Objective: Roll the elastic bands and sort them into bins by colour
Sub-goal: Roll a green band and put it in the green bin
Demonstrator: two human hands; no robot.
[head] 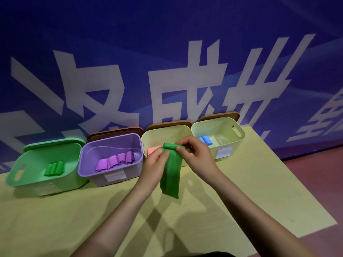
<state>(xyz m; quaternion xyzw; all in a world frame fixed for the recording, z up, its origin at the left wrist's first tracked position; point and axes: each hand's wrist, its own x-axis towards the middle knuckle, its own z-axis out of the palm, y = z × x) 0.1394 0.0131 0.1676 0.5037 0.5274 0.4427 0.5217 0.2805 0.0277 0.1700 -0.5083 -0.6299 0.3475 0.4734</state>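
A green elastic band (170,171) hangs above the table, its top end wound into a small roll. My left hand (154,164) pinches the roll's left side and my right hand (194,154) pinches its right end. The loose tail hangs down between my wrists. Along the wall stand a green bin (27,175) with rolled green bands (55,168), a purple bin (87,169) with several purple rolls (115,161), a cream bin (157,134) with a pink roll (151,151) partly hidden by my left hand, and a cream bin (235,143) with blue rolls (205,140).
The bins stand in a row at the back of a yellow-green table (250,191) against a blue wall with large white characters. Lids lean behind the bins. The table's right edge drops to a reddish floor (315,182).
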